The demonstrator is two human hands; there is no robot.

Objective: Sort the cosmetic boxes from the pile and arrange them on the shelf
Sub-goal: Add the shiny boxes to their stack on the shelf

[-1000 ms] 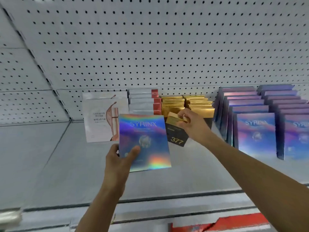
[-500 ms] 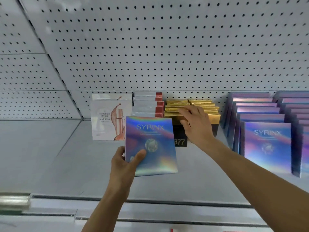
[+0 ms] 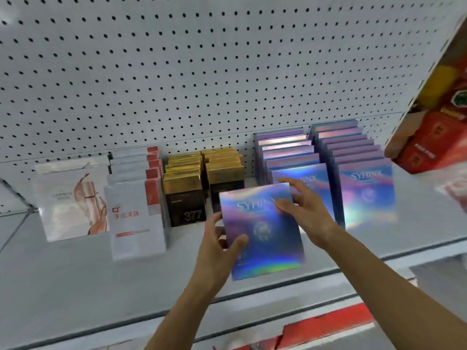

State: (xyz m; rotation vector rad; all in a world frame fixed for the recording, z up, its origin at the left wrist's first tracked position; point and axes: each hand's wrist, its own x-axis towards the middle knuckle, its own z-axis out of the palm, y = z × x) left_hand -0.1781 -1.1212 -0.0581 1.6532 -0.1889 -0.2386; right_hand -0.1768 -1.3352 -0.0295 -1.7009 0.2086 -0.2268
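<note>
A flat holographic blue-purple box (image 3: 262, 238) marked SYRINX is held upright above the grey shelf (image 3: 75, 286). My left hand (image 3: 217, 248) grips its lower left edge, thumb on the front. My right hand (image 3: 307, 213) holds its upper right corner. Just behind it stand two rows of the same holographic boxes (image 3: 364, 188). Left of those are two rows of black-and-gold boxes (image 3: 185, 193) marked 377, a row of white-and-red boxes (image 3: 134, 210), and white boxes with a pink figure (image 3: 70, 203).
A white pegboard wall (image 3: 202, 72) backs the shelf. A tilted red carton (image 3: 434, 137) sits at the upper right beside the shelf divider. Red packaging (image 3: 326, 327) shows below the shelf's front edge.
My right hand left the black-and-gold box in its row and came over to the holographic box. Both hands carried that box to the right, in front of the holographic rows. The view shifted right.
</note>
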